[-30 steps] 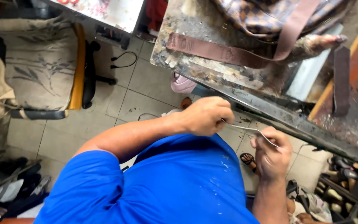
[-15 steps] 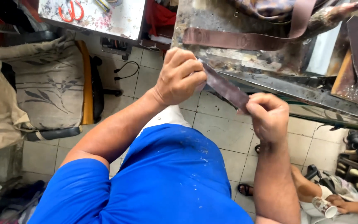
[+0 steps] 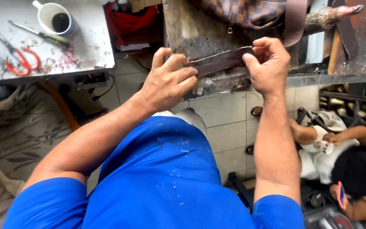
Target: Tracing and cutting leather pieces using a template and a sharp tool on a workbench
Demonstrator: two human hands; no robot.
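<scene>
**Brown leather strap now held flat between both hands at the desk edge**

Both hands grip one dark brown leather strap point(image 3: 221, 61) by its ends. The left hand point(image 3: 168, 82) pinches the strap's left end between thumb and curled fingers; the right hand point(image 3: 270, 63) is clenched around its right end. The strap runs nearly level, rising slightly toward the right, just in front of the worn, stained desk point(image 3: 191, 38).

Half a second ago the strap sloped down from the left hand to the right and hung below the desk edge; it has since been raised and levelled, and the right hand has come up to about the height of the left. A second ago the hands were lower, over the tiled floor point(image 3: 225, 127).

On the desk behind the strap lies a checked brown bag point(image 3: 242, 12). To the left, a paint-marked white desk point(image 3: 85, 46) carries red-handled scissors point(image 3: 20, 61) and a white mug point(image 3: 56, 19). At lower right another person point(image 3: 352, 169) sits low on the floor.
</scene>
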